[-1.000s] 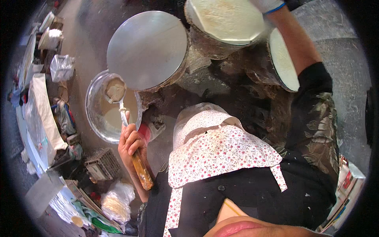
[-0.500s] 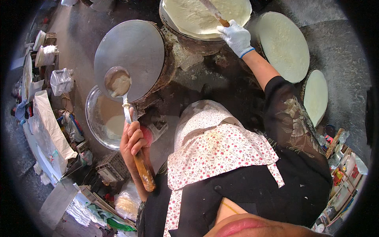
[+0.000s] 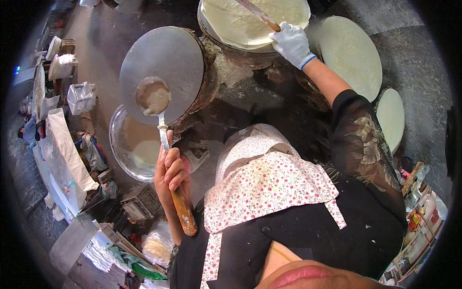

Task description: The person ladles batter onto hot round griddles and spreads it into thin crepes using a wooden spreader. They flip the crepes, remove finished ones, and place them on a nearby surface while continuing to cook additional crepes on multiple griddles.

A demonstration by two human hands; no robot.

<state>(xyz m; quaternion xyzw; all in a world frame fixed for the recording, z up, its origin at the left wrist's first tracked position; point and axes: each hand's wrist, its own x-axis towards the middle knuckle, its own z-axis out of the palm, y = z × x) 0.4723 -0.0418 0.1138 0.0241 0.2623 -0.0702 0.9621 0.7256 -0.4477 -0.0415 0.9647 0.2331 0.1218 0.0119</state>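
1. Gripping a wooden-handled ladle [image 3: 163, 130], the bare left hand [image 3: 169, 174] holds its batter-filled bowl over the round metal griddle [image 3: 180, 60].
2. The gloved right hand [image 3: 291, 44] clasps a wooden stick [image 3: 259, 15] above the pale crepe [image 3: 240, 24].
3. A batter basin [image 3: 132, 154] sits below the griddle.

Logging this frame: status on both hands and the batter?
Left hand grips ladle, batter-filled, over bare griddle. Gloved right hand holds wooden stick on crepe. Batter bowl beside griddle; nothing blocking.
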